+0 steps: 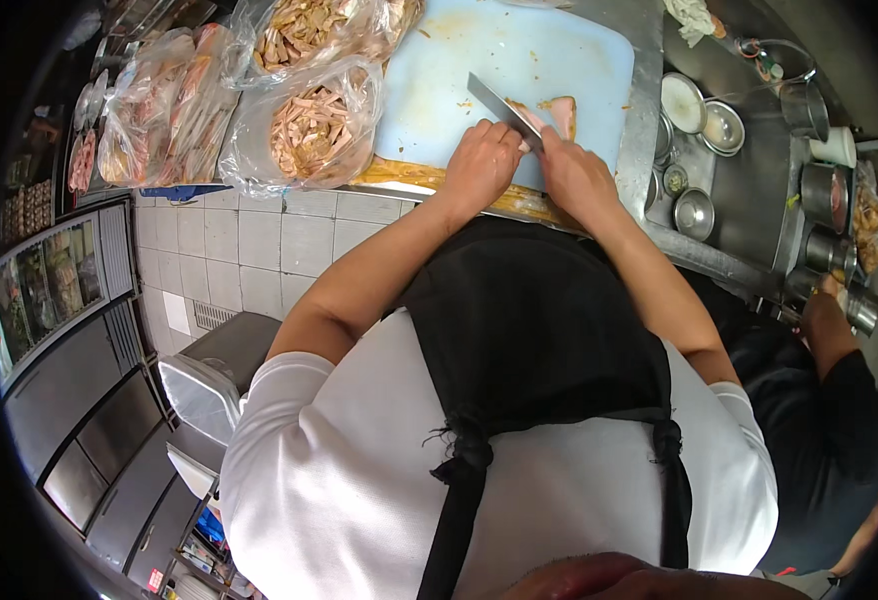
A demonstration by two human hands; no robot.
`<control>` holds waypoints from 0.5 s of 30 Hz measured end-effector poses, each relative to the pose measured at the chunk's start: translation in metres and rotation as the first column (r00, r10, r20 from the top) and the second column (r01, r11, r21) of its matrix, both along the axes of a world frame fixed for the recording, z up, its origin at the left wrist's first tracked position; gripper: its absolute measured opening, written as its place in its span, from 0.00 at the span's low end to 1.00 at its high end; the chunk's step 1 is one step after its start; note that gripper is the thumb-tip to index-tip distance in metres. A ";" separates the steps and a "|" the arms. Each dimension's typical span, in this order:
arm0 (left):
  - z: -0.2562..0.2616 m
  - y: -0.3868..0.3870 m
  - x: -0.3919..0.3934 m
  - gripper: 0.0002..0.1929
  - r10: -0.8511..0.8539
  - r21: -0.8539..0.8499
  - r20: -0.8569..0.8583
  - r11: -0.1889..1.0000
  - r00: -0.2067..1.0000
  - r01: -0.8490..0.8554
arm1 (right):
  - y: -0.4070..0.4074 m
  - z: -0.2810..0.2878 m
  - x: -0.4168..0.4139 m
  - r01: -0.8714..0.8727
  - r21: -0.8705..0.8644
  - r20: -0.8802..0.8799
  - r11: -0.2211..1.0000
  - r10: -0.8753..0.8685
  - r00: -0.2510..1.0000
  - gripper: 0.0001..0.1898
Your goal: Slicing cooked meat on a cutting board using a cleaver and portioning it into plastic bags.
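Observation:
My right hand point(577, 171) grips a kitchen knife, its broad steel blade point(500, 106) slanting up and left over a pale blue cutting board point(439, 82). Beside the blade, my left hand point(482, 163) is curled low on the board, with a small pale piece of meat at its fingertips, mostly covered by the fingers. Past the blade lie pink slices of cooked meat point(563, 117) with browned edges. Small brown crumbs dot the board. A yellowish-brown strip point(403, 174) runs along the board's near edge, partly hidden under my wrists.
Clear plastic bags of cut meat strips point(311, 131) stand left of the board, with bagged raw-looking meat point(161, 112) farther left. On the right, a steel sink point(746, 191) has metal bowls point(694, 214) beside it. A co-worker's arm point(833, 330) reaches among metal pots point(825, 195).

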State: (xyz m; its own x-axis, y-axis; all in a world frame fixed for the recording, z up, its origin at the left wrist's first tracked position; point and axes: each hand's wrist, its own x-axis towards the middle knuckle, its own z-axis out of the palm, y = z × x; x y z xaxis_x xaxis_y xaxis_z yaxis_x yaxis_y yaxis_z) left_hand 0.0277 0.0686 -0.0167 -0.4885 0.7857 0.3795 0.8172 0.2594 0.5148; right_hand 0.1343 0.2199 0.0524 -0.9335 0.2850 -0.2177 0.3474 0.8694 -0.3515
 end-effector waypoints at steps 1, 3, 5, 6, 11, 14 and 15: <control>0.004 0.001 -0.001 0.07 -0.001 -0.025 0.013 1.000 1.000 0.001 | 0.004 -0.003 -0.005 0.005 -0.001 0.000 1.000 -0.005 1.000 0.11; 0.006 0.001 -0.001 0.07 -0.002 -0.050 0.025 0.999 1.000 0.003 | 0.012 -0.007 -0.014 -0.088 -0.007 -0.042 0.996 0.087 0.995 0.11; 0.005 -0.002 -0.002 0.06 0.018 -0.037 0.080 0.999 0.997 -0.015 | 0.011 -0.004 -0.005 -0.051 -0.011 -0.048 0.999 0.050 0.998 0.11; 0.002 -0.003 -0.004 0.06 0.022 -0.037 0.078 0.999 0.997 -0.019 | 0.010 0.000 -0.001 -0.020 -0.015 -0.054 1.000 0.019 0.998 0.11; 0.002 -0.006 -0.006 0.04 -0.005 -0.056 0.040 0.998 0.999 0.008 | -0.003 0.012 0.016 0.003 -0.001 0.029 1.000 -0.003 1.000 0.11; 0.002 -0.003 -0.008 0.03 -0.029 -0.051 0.040 0.998 0.999 0.031 | -0.013 0.001 0.011 0.019 0.019 0.019 1.000 -0.020 1.000 0.11; 0.003 -0.003 -0.008 0.03 -0.035 -0.053 0.040 0.998 0.999 0.037 | -0.017 -0.002 0.010 0.034 0.026 0.003 0.999 -0.034 0.999 0.11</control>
